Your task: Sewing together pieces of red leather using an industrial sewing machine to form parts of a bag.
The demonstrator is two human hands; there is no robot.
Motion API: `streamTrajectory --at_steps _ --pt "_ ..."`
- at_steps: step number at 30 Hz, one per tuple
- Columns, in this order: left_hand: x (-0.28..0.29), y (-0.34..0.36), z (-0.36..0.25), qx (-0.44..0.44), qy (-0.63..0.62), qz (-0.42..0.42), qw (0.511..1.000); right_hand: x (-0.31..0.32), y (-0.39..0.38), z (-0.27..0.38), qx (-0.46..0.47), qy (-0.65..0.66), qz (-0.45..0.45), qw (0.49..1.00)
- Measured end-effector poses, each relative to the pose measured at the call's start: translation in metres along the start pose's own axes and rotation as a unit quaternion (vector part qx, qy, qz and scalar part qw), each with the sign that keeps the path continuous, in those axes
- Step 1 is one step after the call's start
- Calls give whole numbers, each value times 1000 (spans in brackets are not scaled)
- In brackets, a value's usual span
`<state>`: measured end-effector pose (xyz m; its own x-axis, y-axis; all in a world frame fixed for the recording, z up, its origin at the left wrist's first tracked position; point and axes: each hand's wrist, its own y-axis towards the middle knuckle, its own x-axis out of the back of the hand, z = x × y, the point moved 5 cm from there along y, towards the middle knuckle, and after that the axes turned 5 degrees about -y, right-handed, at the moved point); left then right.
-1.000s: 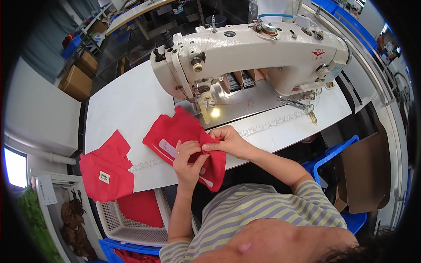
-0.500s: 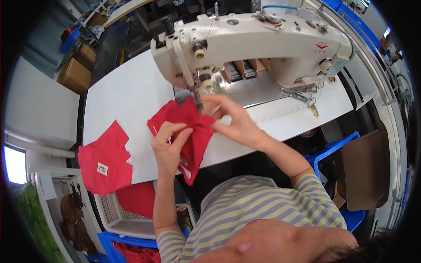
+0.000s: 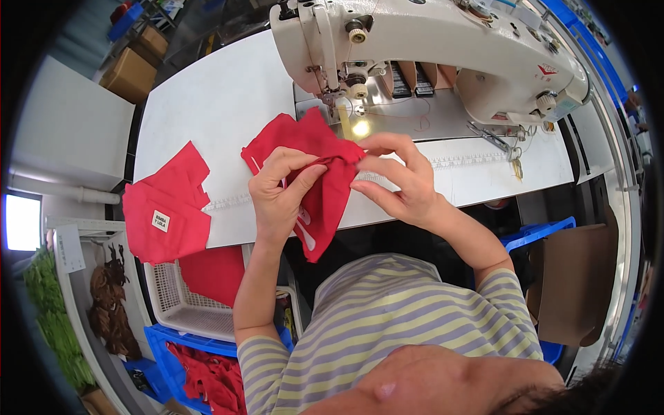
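Note:
My left hand pinches a folded edge of red fabric with white strips on it, held above the front of the white tabletop. My right hand is at the fabric's right corner, fingertips touching it and thumb held apart lower down. A second red piece with a small white label lies flat at the left. Just behind the held cloth are the sewing machine's needle area, a lit spot on its metal bed and a measuring scale along the table.
A white basket with red fabric and a blue crate of red cloth are below left, beside a shelf with green and brown material. Scissors lie by the machine's right. A cardboard box and blue crate stand lower right.
Both hands and the held fabric have shifted about, the left hand moving leftward, the right hand's thumb now apart from the cloth. The whole view has also shifted, with the table higher in the picture.

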<state>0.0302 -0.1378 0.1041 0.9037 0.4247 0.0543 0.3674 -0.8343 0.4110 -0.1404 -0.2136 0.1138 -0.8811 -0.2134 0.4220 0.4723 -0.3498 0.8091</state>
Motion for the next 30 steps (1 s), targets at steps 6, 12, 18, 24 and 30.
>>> streamTrajectory --at_steps 6,12,18,24,30 --pt "-2 -2 4 -131 129 50 982 -7 2 -2 -130 79 76 985" --pt "-2 -3 15 -19 82 65 994 -18 -5 -10 -255 213 147 932" --pt "-6 4 -3 -99 109 77 986 -16 -7 -10 -236 157 153 947" --pt "4 9 -21 -108 198 43 973 -5 21 -15 -38 19 161 986" --pt "15 9 6 73 -41 15 996 -7 22 -15 -49 55 196 978"
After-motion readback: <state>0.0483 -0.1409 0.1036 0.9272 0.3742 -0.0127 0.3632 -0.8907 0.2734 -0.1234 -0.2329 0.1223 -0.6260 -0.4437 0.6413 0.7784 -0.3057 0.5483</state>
